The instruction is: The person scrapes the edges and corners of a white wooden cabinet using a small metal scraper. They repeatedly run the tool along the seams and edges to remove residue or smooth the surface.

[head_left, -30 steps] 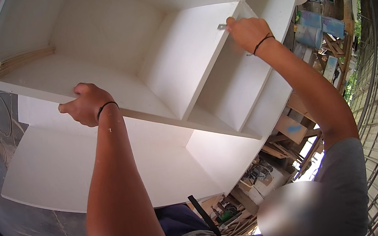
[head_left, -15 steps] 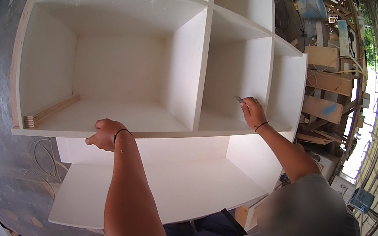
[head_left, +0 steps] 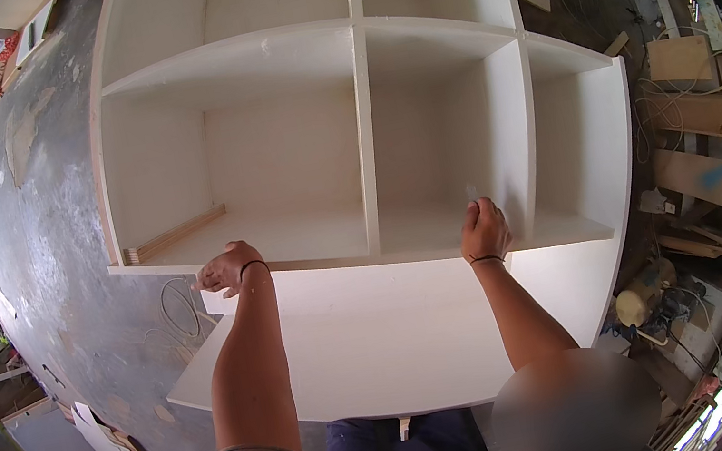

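A large white cabinet (head_left: 371, 127) with several open compartments lies in front of me. My left hand (head_left: 231, 268) is at the near edge of its left compartment, the fingers bent over the board's rim. My right hand (head_left: 484, 229) is closed at the near edge of the middle compartment. From its fingertips sticks out a small flat scraper blade (head_left: 472, 192), pale and hard to make out; the fingers hide the rest of it. A bundle of thin wooden strips (head_left: 177, 234) lies inside the left compartment.
A white panel (head_left: 345, 354) extends below the near edge, close to my legs. Looped cable (head_left: 178, 311) lies on the grey floor (head_left: 62, 230) at left. Wooden boards (head_left: 688, 119) and a yellowish tank-shaped machine (head_left: 645, 291) stand to the right.
My view has swung to the right, so the cabinet looks straighter. The scraper blade shows paler, at a changed angle. Both hands stay at the cabinet's near edge.
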### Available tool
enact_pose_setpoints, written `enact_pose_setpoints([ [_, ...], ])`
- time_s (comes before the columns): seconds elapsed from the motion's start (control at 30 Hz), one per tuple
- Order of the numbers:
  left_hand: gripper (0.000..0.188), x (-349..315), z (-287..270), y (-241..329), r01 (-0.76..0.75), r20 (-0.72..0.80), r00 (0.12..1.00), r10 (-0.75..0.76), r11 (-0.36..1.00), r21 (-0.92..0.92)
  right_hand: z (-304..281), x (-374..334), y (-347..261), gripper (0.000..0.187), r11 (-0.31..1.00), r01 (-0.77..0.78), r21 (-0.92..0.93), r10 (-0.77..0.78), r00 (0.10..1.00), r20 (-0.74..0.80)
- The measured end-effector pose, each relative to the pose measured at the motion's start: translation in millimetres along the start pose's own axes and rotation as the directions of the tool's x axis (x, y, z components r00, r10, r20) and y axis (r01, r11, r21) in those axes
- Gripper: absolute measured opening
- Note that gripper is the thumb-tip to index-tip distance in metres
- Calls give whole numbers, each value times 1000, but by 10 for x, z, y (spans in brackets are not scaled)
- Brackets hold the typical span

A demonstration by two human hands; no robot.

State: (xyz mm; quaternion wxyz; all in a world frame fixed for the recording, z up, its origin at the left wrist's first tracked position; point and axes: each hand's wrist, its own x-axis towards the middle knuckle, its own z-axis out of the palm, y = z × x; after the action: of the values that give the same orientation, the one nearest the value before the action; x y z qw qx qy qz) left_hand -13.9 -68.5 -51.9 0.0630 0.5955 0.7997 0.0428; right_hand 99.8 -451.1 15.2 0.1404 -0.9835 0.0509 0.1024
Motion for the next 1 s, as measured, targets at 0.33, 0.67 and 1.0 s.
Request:
enact_pose_setpoints([
  [0.33, 50, -1934, 105, 2646, -146, 525, 507, 684, 668, -729, -24, 5, -94, 11, 998, 60, 22, -61, 998, 36],
  [0.67, 31, -2219, -20, 3317, 343, 668, 698, 258, 699, -628, -9, 28, 48, 9, 992, 116, 46, -115, 993, -30],
  [1.0, 24, -2165, -263, 3038, 282, 612, 589, 527, 576, -767, -12, 21, 48, 7, 992, 117, 39, -116, 992, -45],
])
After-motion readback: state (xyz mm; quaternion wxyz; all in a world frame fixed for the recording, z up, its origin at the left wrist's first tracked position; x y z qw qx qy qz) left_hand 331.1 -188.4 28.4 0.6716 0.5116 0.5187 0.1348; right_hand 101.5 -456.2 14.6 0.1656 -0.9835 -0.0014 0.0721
